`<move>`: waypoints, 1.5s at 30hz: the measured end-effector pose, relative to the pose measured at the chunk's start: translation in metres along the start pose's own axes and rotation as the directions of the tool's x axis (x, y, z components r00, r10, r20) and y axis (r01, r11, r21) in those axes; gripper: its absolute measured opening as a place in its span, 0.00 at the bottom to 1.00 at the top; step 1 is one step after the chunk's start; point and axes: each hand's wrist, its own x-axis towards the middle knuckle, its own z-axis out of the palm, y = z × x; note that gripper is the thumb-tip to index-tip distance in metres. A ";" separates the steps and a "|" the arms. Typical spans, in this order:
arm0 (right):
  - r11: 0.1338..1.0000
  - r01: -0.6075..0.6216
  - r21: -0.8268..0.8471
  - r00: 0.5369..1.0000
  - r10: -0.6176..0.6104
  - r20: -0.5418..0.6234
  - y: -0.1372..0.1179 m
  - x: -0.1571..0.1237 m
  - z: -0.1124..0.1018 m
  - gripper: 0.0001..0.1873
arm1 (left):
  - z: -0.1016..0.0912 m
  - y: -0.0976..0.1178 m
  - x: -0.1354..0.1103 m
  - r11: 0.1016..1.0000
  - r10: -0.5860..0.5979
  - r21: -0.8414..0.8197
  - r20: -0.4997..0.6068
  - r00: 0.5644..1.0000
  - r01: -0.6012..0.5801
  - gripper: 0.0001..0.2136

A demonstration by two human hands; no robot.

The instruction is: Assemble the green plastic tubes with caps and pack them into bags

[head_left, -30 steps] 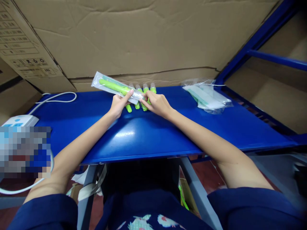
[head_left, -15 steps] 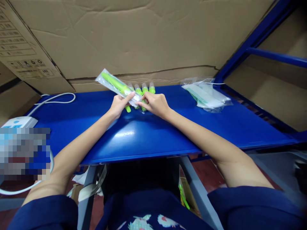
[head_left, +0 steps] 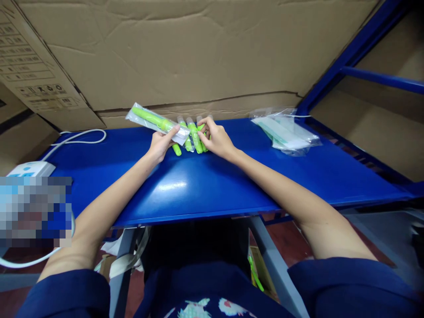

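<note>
In my left hand (head_left: pixel 161 143), closed with the thumb on top, is a clear plastic sleeve (head_left: pixel 182 132) with a bright green stick-shaped thing (head_left: pixel 149 117) inside. It slants up to the left above the table. Several more green sticks (head_left: pixel 195 139) with clear ends lie side by side under and between my hands. My right hand (head_left: pixel 215 138) is over the right end of this row, thumb and forefinger apart, and partly covers the sticks there. I see nothing held in it.
A blue table (head_left: pixel 198 185) stands before a cardboard wall (head_left: pixel 198 53). Clear plastic bags (head_left: pixel 285 132) lie at the right. A white power strip (head_left: pixel 35 168) and its cable (head_left: pixel 82 134) are at the left. A blue frame (head_left: pixel 331 75) rises at the right.
My right hand has let go of the sleeve's lower end and moved slightly right. The left hand has shifted the sleeved green stick a little left and lowered its far end.
</note>
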 end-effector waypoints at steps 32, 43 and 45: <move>0.910 0.320 -0.262 0.947 -0.301 0.112 -0.011 -0.006 -0.017 0.28 | 0.001 0.016 -0.002 0.974 -0.195 -0.090 0.131 0.972 0.207 0.07; 0.874 0.402 -0.274 0.916 -0.382 0.125 -0.015 -0.006 -0.010 0.25 | -0.002 0.014 0.002 0.957 -0.249 -0.105 0.181 0.951 0.271 0.06; 0.879 0.405 -0.252 0.914 -0.391 0.104 -0.015 -0.006 -0.009 0.24 | -0.002 0.011 0.001 0.969 -0.227 -0.048 0.195 0.954 0.241 0.06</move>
